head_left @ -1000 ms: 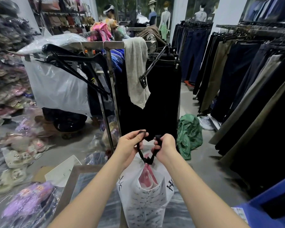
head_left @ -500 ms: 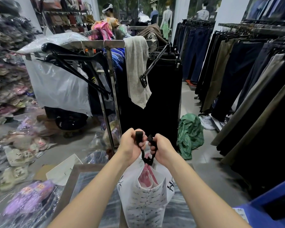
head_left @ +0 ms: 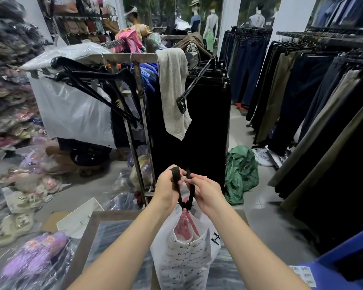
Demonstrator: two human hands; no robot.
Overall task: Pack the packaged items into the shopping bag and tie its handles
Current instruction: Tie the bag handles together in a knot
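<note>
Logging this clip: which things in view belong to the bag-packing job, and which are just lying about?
In the job: white shopping bag; pink packaged item inside it; black handles, gripped by left hand and right hand.
Lying about: green bag on the floor; grey cloth over the rack; black hangers; purple packaged goods, lower left.

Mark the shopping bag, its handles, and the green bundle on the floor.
shopping bag [head_left: 184, 258]: head view, printed front panel.
handles [head_left: 176, 176]: head view, left strap.
green bundle [head_left: 241, 172]: head view, crumpled middle.
</note>
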